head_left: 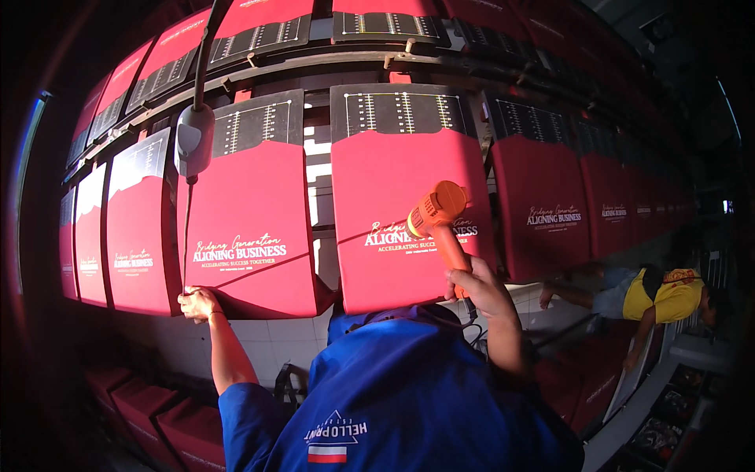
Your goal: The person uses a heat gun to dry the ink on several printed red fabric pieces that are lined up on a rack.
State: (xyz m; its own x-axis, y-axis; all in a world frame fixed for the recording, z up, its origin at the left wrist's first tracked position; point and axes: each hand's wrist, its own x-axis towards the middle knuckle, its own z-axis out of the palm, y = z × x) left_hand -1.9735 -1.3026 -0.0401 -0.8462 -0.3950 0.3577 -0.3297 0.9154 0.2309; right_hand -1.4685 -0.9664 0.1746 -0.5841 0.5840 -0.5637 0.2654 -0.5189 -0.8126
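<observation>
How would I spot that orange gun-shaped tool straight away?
Find the large red, black-topped panel directly above the blue shirt in the picture. Over its lower right part, the right hand grips the gun-shaped tool by its handle, nozzle toward the left. Its orange body stands out from the red behind.

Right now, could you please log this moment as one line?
Left hand: at thin hanging cord | Right hand: gripping orange heat gun in front of red panel | Nearby: person in yellow shirt

A gap (318,170) of unclear depth parts two red panels (409,177), the orange heat gun (448,242) obstructing one.
</observation>
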